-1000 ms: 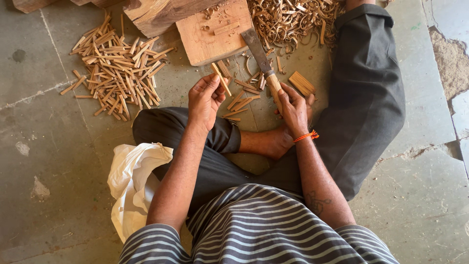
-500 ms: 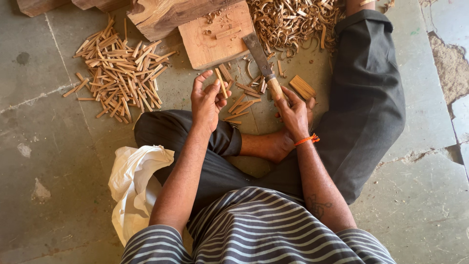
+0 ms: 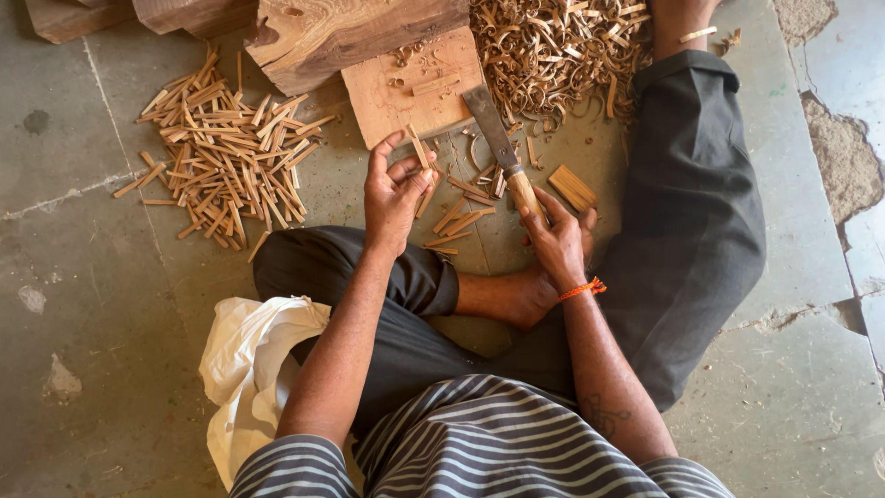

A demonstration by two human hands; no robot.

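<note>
My left hand [image 3: 395,192] holds a thin wooden stick [image 3: 419,148] between thumb and fingers, just in front of a flat wooden chopping block [image 3: 387,92]. My right hand [image 3: 556,238] grips the pale wooden handle of a cleaver-like knife [image 3: 493,138], whose grey blade points up toward the block's right corner. A few cut sticks [image 3: 456,217] lie on the floor between my hands. I sit cross-legged in dark trousers, and an orange thread is tied round my right wrist.
A heap of cut wooden sticks [image 3: 226,157] lies at the left on the stone floor. Curled wood shavings [image 3: 553,51] pile at the top right. Rough logs [image 3: 323,32] lie behind the block. A white cloth [image 3: 249,369] sits by my left thigh.
My left hand has lifted the stick slightly and opened its fingers around it. The knife in my right hand has barely moved.
</note>
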